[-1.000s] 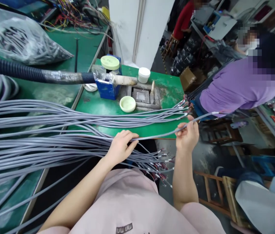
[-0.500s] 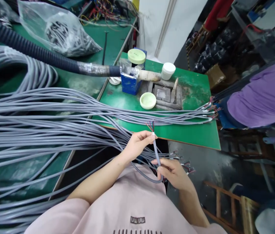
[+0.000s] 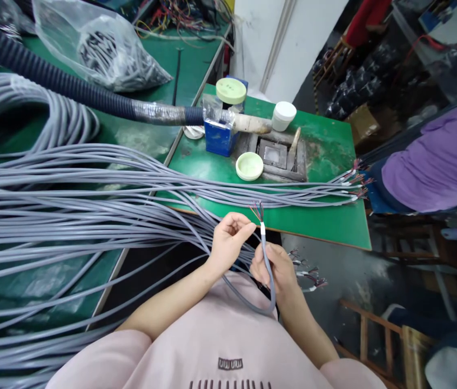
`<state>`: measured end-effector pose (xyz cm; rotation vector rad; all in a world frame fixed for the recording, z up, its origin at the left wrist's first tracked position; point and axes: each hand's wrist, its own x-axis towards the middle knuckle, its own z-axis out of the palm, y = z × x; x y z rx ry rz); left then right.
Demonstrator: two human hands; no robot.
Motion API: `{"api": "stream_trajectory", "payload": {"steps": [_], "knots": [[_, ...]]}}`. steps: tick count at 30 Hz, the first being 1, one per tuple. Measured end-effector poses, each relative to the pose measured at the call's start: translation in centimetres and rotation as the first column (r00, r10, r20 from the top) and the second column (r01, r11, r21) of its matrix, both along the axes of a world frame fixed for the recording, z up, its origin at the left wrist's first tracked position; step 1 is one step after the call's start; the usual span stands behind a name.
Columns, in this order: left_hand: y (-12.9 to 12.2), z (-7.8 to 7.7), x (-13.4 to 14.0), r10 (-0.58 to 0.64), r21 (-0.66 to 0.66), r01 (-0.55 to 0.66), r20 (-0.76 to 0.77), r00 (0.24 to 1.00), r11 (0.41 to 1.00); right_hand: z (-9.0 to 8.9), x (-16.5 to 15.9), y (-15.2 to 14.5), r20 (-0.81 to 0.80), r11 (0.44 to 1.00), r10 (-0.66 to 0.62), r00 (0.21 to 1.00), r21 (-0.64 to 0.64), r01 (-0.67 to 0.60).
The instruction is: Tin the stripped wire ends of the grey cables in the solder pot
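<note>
Dark patch (image 3: pixel 230 363) on the pink shirt (image 3: pixel 208 329): block lettering, seen from above as resembling "UIW UIW". Pale green lid (image 3: pixel 231 91): small dark marks, illegible.

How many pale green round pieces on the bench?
2: a disc just beyond the blue box, and a shallow dish nearer the grey cables. Others may be hidden behind the box.

Right of the square grey metal fixture (image 3: pixel 285 174), the flat green tabletop (image 3: pixel 329 143) leaves passage. Left of it, a blue plastic box (image 3: pixel 218 141), ribbed black hose (image 3: pixel 86 96) and shallow pale-green dish (image 3: pixel 249 167) obstruct; on its near side, long grey cables (image 3: pixel 212 188) do.
</note>
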<state>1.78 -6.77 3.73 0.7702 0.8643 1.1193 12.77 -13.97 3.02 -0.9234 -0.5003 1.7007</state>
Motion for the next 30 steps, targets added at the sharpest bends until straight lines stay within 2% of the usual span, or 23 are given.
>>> {"api": "stream_trajectory", "payload": {"steps": [3,9,16,21,23,25,28,30], "knots": [[0.4,0.5,-0.1,0.037,0.057,-0.035,-0.033,0.999,0.998,-0.2,-0.1,0.0,0.082,1.000,-0.013,0.997,-0.010,0.014],[1.2,1.0,0.0,0.031,0.019,-0.031,0.005,1.000,0.999,-0.5,-0.8,0.1,0.258,1.000,-0.013,0.966,-0.011,0.016],[1.7,0.8,-0.1,0.062,0.025,-0.062,-0.015,0.998,0.998,-0.6,-1.1,0.4,0.332,1.000,0.007,0.943,-0.005,-0.005],[1.6,0.3,-0.2,0.074,0.046,-0.072,-0.042,0.996,0.996,-0.9,-1.3,0.4,0.344,0.999,-0.029,0.938,-0.006,0.033],[1.4,0.0,-0.3,0.097,0.115,-0.085,-0.100,0.990,0.990,-1.0,-1.3,0.5,0.331,0.998,-0.060,0.942,0.001,0.063],[1.1,-0.2,-0.4,0.141,0.249,-0.087,-0.209,0.968,0.965,-1.0,-1.2,0.9,0.314,0.995,-0.093,0.945,0.007,0.096],[0.5,-0.2,-0.6,0.208,0.473,-0.027,-0.335,0.919,0.881,-0.9,-0.8,1.6,0.294,0.990,-0.141,0.945,0.033,0.138],[0.2,-0.2,-0.5,0.210,0.553,0.029,-0.363,0.908,0.832,-0.7,-0.5,2.0,0.275,0.987,-0.163,0.948,0.055,0.153]]}}
